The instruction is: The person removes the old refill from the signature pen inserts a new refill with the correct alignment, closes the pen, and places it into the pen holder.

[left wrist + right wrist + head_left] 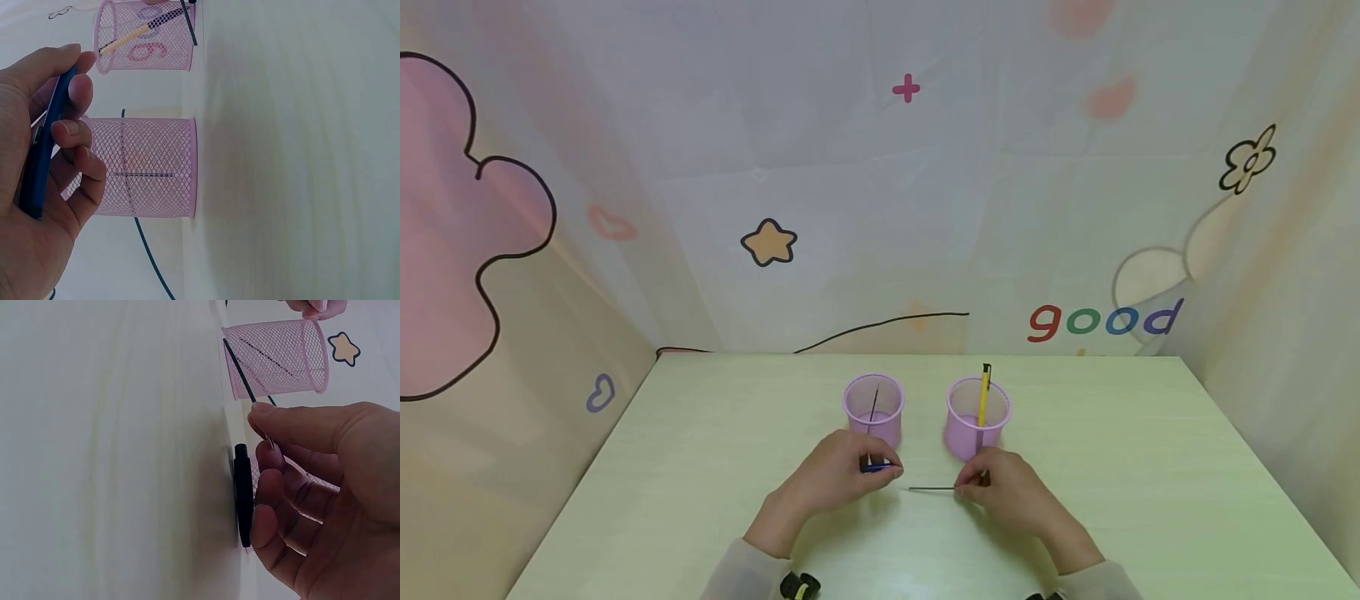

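My left hand [842, 471] grips a blue pen barrel [47, 144], its fingers curled round it in the left wrist view. Facing it, my right hand [1007, 492] pinches a thin dark pen refill [931, 488] between thumb and forefinger. The refill points left, apart from the barrel. Beside the right hand's lower fingers is a black pen part [244, 494]; I cannot tell whether it is held. Behind the left hand stands a pink mesh cup [874, 425] with a thin dark stick [874, 402] in it. A second pink mesh cup [962, 429], behind the right hand, holds a yellow pen [983, 400].
Both cups stand upright on a pale table [700, 433]. A printed cloth [850, 167] hangs behind the table's far edge and along its sides. Dark devices [800, 586] are worn at the sleeves.
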